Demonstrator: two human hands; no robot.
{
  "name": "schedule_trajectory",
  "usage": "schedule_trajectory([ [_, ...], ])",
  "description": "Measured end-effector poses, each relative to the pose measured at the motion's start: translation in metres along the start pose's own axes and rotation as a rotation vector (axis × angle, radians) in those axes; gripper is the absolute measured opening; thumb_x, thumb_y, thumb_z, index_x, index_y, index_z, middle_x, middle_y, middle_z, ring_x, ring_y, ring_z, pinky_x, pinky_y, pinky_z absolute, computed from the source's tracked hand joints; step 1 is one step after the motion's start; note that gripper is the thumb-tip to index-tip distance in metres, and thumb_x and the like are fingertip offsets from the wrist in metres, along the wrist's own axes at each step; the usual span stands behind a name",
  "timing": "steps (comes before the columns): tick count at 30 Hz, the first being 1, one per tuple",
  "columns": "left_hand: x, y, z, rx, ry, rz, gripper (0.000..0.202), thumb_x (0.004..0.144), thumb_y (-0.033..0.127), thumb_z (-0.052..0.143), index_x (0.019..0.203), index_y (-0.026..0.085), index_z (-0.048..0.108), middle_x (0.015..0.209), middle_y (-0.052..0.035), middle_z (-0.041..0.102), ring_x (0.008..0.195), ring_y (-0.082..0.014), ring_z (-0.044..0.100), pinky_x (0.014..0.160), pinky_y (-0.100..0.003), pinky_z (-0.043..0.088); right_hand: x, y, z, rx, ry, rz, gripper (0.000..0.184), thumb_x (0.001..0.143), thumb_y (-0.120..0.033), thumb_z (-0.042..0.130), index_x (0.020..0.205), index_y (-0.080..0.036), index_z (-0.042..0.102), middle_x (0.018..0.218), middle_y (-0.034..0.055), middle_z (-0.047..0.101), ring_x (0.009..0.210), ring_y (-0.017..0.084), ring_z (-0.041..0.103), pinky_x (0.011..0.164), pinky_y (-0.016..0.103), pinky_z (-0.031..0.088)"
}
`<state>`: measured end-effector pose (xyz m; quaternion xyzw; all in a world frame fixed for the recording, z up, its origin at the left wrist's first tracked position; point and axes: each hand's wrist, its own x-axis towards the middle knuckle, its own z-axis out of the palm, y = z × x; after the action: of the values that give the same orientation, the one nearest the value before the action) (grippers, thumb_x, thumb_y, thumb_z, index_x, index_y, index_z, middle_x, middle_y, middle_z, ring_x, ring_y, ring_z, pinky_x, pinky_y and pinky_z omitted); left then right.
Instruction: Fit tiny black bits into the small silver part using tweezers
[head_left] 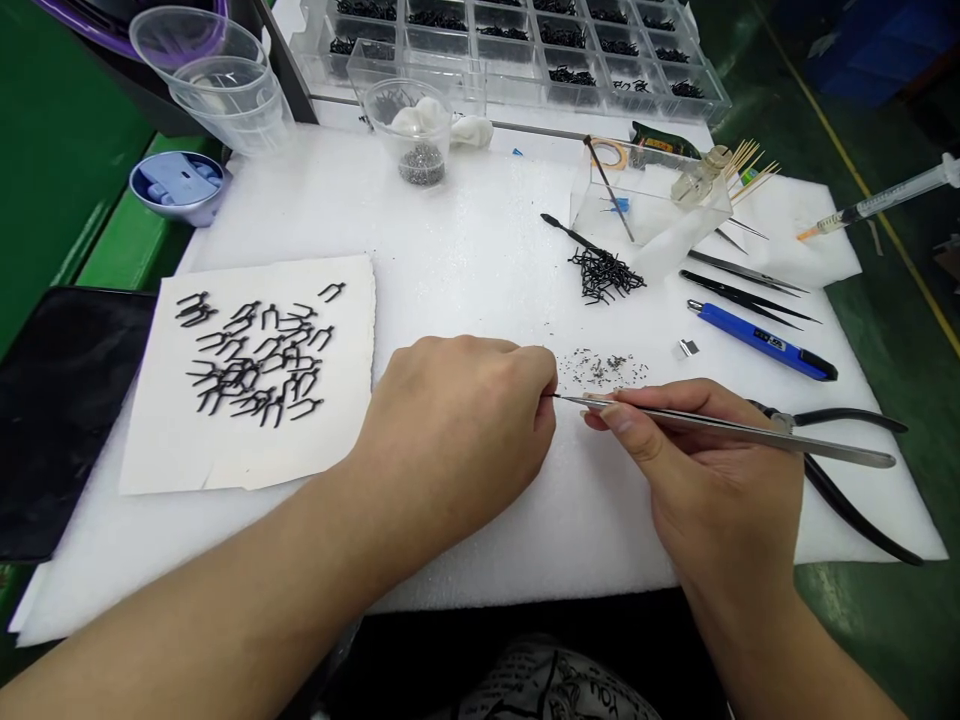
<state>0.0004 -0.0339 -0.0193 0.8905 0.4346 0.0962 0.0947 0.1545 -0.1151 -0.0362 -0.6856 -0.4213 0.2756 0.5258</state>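
Note:
My left hand (457,430) rests on the white foam mat (465,240) with its fingers curled into a pinch; what they hold is hidden. My right hand (705,470) grips steel tweezers (720,428), whose tip meets the left fingertips near the middle of the mat. Just beyond the tip lies a scatter of tiny grey specks (604,368). A tangle of small black metal clips (604,275) sits farther back. To the left, a white paper sheet (330,420) carries several black fork-shaped parts (255,360).
Black-handled pliers (847,500) lie under my right wrist. A blue pen tool (757,340), two dark tweezers (742,285), a clear box (652,200), toothpicks, a syringe (877,205), cups (217,80), a small jar (416,130) and compartment trays (525,40) ring the mat. A black pad (52,420) lies left.

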Motion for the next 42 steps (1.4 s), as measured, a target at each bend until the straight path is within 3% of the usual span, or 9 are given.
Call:
schedule_trajectory([
  [9, 0.002, 0.001, -0.004, -0.028, -0.064, -0.037, 0.020, 0.085, 0.027, 0.053, 0.079, 0.024, 0.072, 0.064, -0.0017, 0.070, 0.059, -0.0213, 0.063, 0.056, -0.034, 0.038, 0.000, 0.000, 0.001, 0.007, 0.018, 0.017, 0.011, 0.074, -0.021, 0.083, 0.081, -0.024, 0.075, 0.080, 0.0016, 0.079, 0.074, 0.023, 0.078, 0.061, 0.031, 0.065],
  [14, 0.009, -0.007, -0.011, -0.187, -0.148, -0.158, 0.017, 0.080, 0.030, 0.058, 0.078, 0.027, 0.075, 0.062, 0.0017, 0.070, 0.056, -0.0171, 0.060, 0.056, -0.031, 0.039, -0.001, 0.001, 0.002, 0.042, 0.013, 0.023, 0.011, 0.077, -0.020, 0.082, 0.083, -0.027, 0.075, 0.083, 0.0007, 0.080, 0.076, 0.022, 0.078, 0.064, 0.031, 0.065],
  [19, 0.012, -0.016, -0.016, -0.298, -0.102, -0.198, 0.016, 0.079, 0.027, 0.060, 0.080, 0.028, 0.075, 0.068, 0.0042, 0.072, 0.065, -0.0163, 0.065, 0.061, -0.028, 0.042, 0.004, 0.002, -0.004, 0.065, -0.047, 0.019, 0.010, 0.081, -0.029, 0.079, 0.089, -0.027, 0.073, 0.087, 0.0000, 0.078, 0.078, 0.020, 0.077, 0.068, 0.031, 0.064],
  [26, 0.010, -0.019, -0.020, -0.272, -0.046, -0.209, 0.023, 0.084, 0.035, 0.058, 0.094, 0.029, 0.078, 0.076, 0.0015, 0.076, 0.070, -0.0190, 0.068, 0.061, -0.030, 0.044, 0.021, -0.010, -0.010, -0.266, -0.149, -0.067, 0.017, 0.083, -0.038, 0.076, 0.093, -0.025, 0.075, 0.076, 0.0003, 0.076, 0.070, 0.018, 0.075, 0.063, 0.028, 0.062],
  [31, 0.008, -0.019, -0.020, -0.238, -0.060, -0.224, 0.023, 0.086, 0.033, 0.056, 0.090, 0.030, 0.078, 0.076, 0.0019, 0.076, 0.065, -0.0186, 0.067, 0.059, -0.030, 0.044, 0.017, 0.000, -0.001, -0.076, -0.158, -0.026, 0.018, 0.082, -0.027, 0.077, 0.099, -0.023, 0.073, 0.090, 0.0022, 0.078, 0.079, 0.019, 0.076, 0.074, 0.031, 0.064],
  [37, 0.009, -0.020, -0.018, -0.268, -0.099, -0.197, 0.023, 0.086, 0.035, 0.057, 0.087, 0.030, 0.079, 0.076, 0.0013, 0.077, 0.063, -0.0174, 0.066, 0.056, -0.029, 0.042, 0.020, 0.004, 0.000, -0.211, -0.235, -0.222, 0.014, 0.086, -0.022, 0.071, 0.099, -0.026, 0.075, 0.102, 0.0035, 0.072, 0.088, 0.019, 0.070, 0.074, 0.034, 0.061],
  [42, 0.009, -0.019, -0.018, -0.251, -0.110, -0.207, 0.024, 0.085, 0.034, 0.056, 0.084, 0.031, 0.079, 0.071, 0.0025, 0.076, 0.064, -0.0182, 0.066, 0.057, -0.029, 0.044, 0.015, 0.003, 0.002, -0.252, -0.101, -0.130, 0.012, 0.079, -0.025, 0.078, 0.091, -0.024, 0.077, 0.088, 0.0013, 0.078, 0.079, 0.020, 0.075, 0.070, 0.032, 0.063],
])
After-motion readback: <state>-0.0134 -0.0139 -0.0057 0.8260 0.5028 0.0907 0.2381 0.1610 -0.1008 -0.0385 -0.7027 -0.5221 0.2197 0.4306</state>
